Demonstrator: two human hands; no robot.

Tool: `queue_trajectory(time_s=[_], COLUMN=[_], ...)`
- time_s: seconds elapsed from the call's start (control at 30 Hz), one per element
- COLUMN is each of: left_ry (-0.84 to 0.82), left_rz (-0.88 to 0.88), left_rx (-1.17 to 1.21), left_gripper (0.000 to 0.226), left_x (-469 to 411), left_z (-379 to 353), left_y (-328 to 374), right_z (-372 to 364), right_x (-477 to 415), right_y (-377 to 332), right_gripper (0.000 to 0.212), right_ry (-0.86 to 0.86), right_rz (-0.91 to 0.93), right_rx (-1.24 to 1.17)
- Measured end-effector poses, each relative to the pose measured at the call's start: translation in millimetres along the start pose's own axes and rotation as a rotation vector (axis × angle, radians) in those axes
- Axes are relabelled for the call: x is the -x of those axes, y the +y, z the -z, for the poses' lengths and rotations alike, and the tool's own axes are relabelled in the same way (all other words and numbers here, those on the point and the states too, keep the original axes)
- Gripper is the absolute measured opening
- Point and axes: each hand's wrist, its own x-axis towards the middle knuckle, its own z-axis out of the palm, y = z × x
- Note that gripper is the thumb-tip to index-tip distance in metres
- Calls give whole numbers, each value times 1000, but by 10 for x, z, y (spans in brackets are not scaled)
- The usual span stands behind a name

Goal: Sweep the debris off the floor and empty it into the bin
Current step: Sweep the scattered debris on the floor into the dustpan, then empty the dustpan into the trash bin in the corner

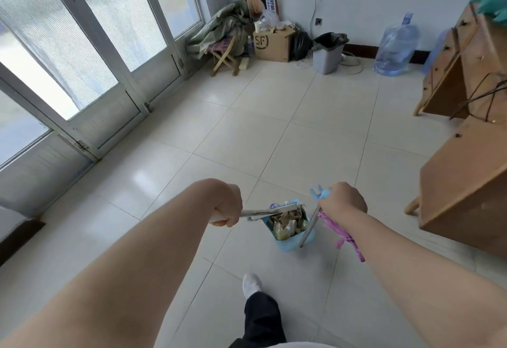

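Observation:
A light-blue dustpan hangs above the floor between my hands, full of brown and yellowish debris. My right hand is closed around the top of the dustpan's metal handle, with a pink strip dangling from it. My left hand grips the broom handle, which lies across the dustpan's rim. The grey bin, lined with a black bag, stands far ahead by the back wall.
Glass doors run along the left. A wooden desk stands at the right. Near the far wall are a cardboard box, a folding stool under a tarp and a water jug. My foot is stepping forward.

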Motion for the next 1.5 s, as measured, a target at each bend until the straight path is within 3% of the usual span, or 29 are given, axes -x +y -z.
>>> queue_trajectory(time_s=[0.17, 0.33, 0.57, 0.8, 1.27, 1.5], left_ry=[14, 31, 26, 53, 101, 96], left_rz=[-11, -48, -78, -90, -97, -141], left_rx=[4, -65, -100, -106, 24, 55], left_gripper=[45, 36, 39, 42, 49, 50], left_x=[-573, -978, -1610, -2373, -3639, -4508], left_z=[759, 1589, 2681, 3798, 5970, 7108], left_y=[-351, -630, -748, -516, 29, 86], right_z=[5, 107, 349, 722, 1738, 2017], right_x=[-670, -1295, -2223, -3484, -5730, -6888], right_y=[-607, -1213, -1755, -2096, -2654, -3053], right_gripper=[12, 5, 17, 20, 1, 10], right_ry=[20, 58, 105, 145, 166, 208], right_rz=[-53, -111, -179, -236, -192, -214], right_rx=[-18, -50, -98, -106, -121, -141])
